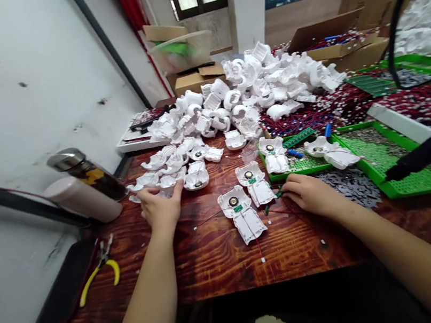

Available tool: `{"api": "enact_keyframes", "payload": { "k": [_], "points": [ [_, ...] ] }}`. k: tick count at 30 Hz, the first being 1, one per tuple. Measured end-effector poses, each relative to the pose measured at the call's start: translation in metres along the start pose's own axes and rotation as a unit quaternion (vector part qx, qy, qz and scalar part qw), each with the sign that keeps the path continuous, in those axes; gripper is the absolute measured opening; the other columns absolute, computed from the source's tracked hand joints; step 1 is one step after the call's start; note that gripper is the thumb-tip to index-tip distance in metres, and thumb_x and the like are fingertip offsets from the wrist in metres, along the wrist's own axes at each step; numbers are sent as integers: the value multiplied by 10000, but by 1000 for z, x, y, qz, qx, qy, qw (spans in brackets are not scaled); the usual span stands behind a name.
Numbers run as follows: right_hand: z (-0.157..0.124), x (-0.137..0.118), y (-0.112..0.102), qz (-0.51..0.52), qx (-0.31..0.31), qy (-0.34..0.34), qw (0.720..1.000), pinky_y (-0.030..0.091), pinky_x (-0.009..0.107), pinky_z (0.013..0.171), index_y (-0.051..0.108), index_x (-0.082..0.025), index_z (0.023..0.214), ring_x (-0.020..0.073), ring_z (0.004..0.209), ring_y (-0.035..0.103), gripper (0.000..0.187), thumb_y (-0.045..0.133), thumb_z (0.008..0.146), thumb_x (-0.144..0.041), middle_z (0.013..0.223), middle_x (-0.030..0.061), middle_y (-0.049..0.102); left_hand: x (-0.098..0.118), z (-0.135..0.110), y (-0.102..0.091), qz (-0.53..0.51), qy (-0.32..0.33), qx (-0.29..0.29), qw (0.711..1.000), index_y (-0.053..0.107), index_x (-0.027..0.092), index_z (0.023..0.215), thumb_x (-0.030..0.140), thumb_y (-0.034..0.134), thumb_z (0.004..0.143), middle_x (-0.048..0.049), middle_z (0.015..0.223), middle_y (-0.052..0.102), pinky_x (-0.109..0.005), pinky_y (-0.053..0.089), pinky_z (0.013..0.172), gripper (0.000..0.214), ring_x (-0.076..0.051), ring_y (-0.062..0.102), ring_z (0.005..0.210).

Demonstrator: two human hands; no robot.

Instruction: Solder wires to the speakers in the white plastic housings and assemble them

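Observation:
My left hand [160, 206] is at the near edge of a group of white plastic shells, with its fingers and thumb around one white plastic shell [168, 191]. My right hand [308, 194] is closed in a pinch, and a small green circuit board [279, 193] shows at its fingertips. Between the hands lie two opened white housings, a nearer one [249, 225] and a farther one [261, 192]. Each has a round speaker and a green board inside, with thin red wires. Another small green board [267, 209] rests on the wood beside them.
Yellow-handled pliers [104, 267], a dark pouch [66, 286] and two bottles [83, 197] stand or lie at left. Behind is a heap of white shells [264, 81]. At right are green trays [425, 184], grey metal pieces [351, 187] and a black tool [428, 148].

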State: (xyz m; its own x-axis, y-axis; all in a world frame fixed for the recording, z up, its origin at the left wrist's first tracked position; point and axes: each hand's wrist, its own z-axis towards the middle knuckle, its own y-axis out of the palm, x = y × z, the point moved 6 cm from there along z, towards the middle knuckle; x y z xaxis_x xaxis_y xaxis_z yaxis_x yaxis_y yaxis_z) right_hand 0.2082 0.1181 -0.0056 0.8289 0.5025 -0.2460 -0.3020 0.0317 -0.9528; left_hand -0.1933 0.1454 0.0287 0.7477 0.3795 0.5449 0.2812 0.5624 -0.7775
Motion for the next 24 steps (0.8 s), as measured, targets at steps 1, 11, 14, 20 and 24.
{"api": "enact_keyframes", "payload": {
  "k": [1, 11, 14, 20, 24],
  "points": [
    [-3, 1, 0, -4, 9, -7, 1000, 514, 331, 811, 750, -182, 990, 203, 876, 662, 298, 460, 976, -250, 972, 102, 693, 1, 0, 0, 3, -9, -7, 1000, 376, 191, 1264, 672, 718, 741, -161, 1253, 614, -560, 434, 1091, 789, -384, 596, 1253],
    [-19, 16, -2, -10, 89, 8, 996, 527, 352, 826, 713, -185, 1065, 222, 884, 693, 289, 457, 948, -254, 1037, 123, 753, 20, 4, -2, 59, -61, -81, 993, 447, 77, 1327, 729, 729, 683, -309, 1337, 601, -574, 350, 1132, 959, -470, 530, 1332],
    [-17, 17, -4, 24, 93, 22, 995, 532, 377, 843, 733, -199, 997, 231, 878, 702, 275, 481, 946, -295, 1012, 115, 769, 20, 5, -3, 59, -70, -88, 992, 450, 77, 1342, 706, 723, 699, -305, 1370, 589, -565, 352, 1138, 941, -459, 521, 1350],
    [-27, 29, -32, 162, 104, 134, 972, 567, 337, 738, 735, -216, 943, 206, 797, 718, 311, 598, 894, -491, 927, 73, 781, 16, 18, -17, 38, -91, -81, 992, 480, 91, 1347, 697, 639, 776, -281, 1403, 578, -569, 347, 1157, 848, -438, 529, 1349],
    [-43, 39, -48, 399, 84, 274, 871, 561, 327, 693, 733, -214, 893, 196, 740, 689, 451, 783, 691, -613, 843, 59, 751, 21, 33, -44, 13, -76, -61, 995, 489, 122, 1358, 631, 615, 823, -228, 1422, 568, -513, 405, 1144, 749, -390, 537, 1345]
  ]
}}
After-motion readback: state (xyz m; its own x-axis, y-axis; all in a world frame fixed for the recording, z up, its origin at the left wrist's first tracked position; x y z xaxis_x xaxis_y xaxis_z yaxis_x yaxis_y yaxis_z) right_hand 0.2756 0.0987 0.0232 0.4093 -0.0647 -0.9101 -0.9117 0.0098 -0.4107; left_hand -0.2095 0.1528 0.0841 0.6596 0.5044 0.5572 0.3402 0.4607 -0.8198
